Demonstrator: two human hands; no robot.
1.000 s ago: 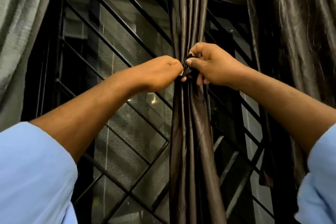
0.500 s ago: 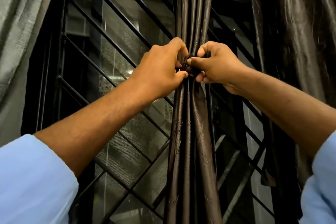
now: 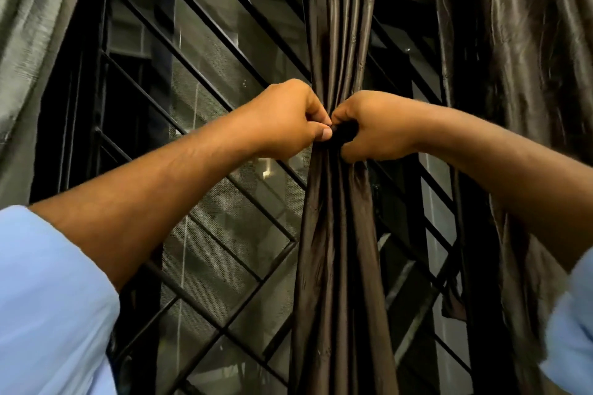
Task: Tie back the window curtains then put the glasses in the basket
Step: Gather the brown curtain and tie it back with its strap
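A dark brown curtain [image 3: 337, 26] hangs gathered into a narrow bundle in front of the window. A dark tie [image 3: 343, 131] cinches it at the waist, mostly hidden between my hands. My left hand [image 3: 285, 120] pinches the tie from the left with thumb and curled fingers. From the right, my right hand [image 3: 375, 125] grips the tie and the bundle. The two hands touch at the knuckles. No glasses or basket are in view.
Behind the curtain is a window with a black diagonal metal grille [image 3: 205, 80] and mesh. A second dark brown curtain [image 3: 526, 74] hangs loose at the right. A grey curtain [image 3: 35, 42] drapes at the left edge.
Both hands have closed in on the tie and sit tighter together. The left hand has turned with its thumb now pressing at the tie. The bundle looks more cinched.
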